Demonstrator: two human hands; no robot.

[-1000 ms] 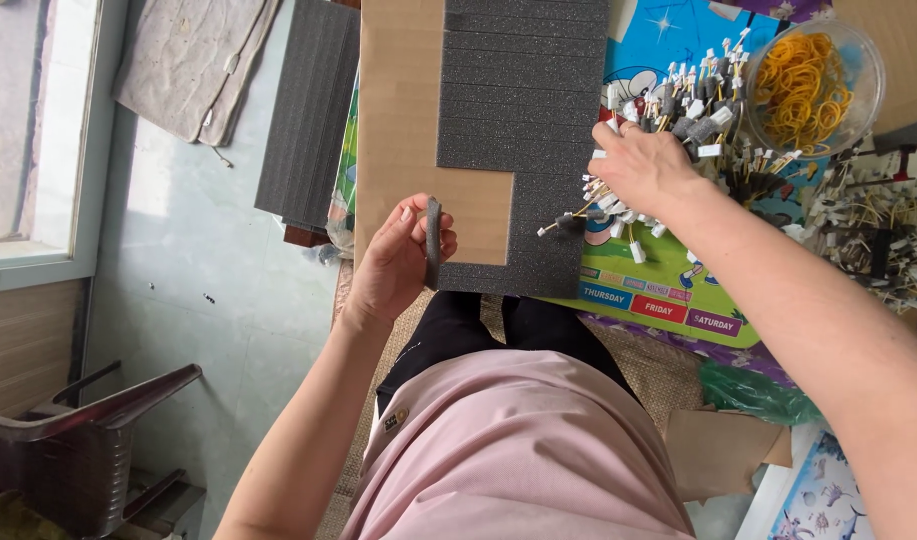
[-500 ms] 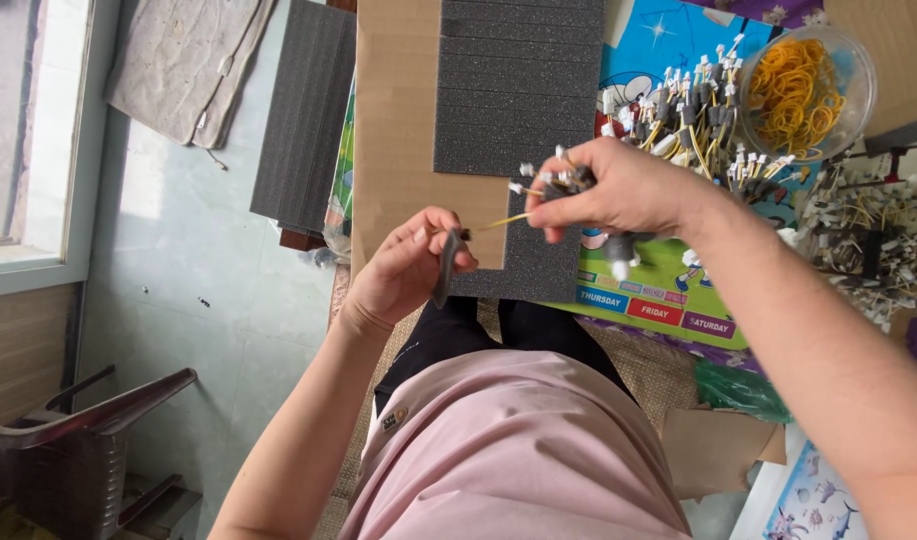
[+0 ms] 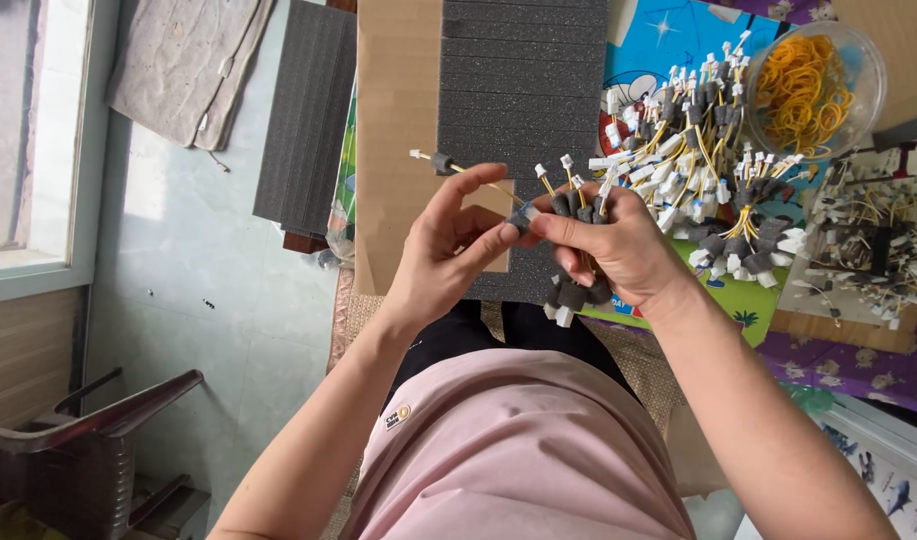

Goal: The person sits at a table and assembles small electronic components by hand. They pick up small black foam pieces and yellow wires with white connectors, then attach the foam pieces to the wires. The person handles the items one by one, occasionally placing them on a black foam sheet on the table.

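— Grey foam first: a small sleeve (image 3: pixel 441 161) sitting on a yellow wire (image 3: pixel 475 172), close to its white-tipped far end. Where held?

— Pinched at the near end by the left hand (image 3: pixel 443 250), thumb and fingertips closed on it, right where the fingertips of the right hand (image 3: pixel 608 245) meet them. Sticks out up and to the left, over the cardboard (image 3: pixel 393 120).

— And the right hand?

— Clamped round a bundle (image 3: pixel 573 292) of the same wires: grey sleeves poking out below the palm, white plugs and yellow leads fanning out above the knuckles. Held in the air above the lap, in front of the big foam sheet (image 3: pixel 523 90).

— Step in hand, then?

— Looks like adding the single wire to the bundle, one more piece gathered in. Hard to tell, with the fingertips bunched together, whether the right hand already grips its near end too.

— What does a next move call for?

— Laying the wire in line with the rest, plugs level, and loosening the right fingers just enough to take it in without spilling the others.

— Anything else close by?

— A heap of wires (image 3: pixel 698 140) beyond the right hand on a colourful mat (image 3: pixel 648 40), and past that a clear bowl (image 3: pixel 871 100) of yellow rubber bands (image 3: pixel 803 85). Well apart on the left, a second foam sheet (image 3: pixel 306 115) on the floor.
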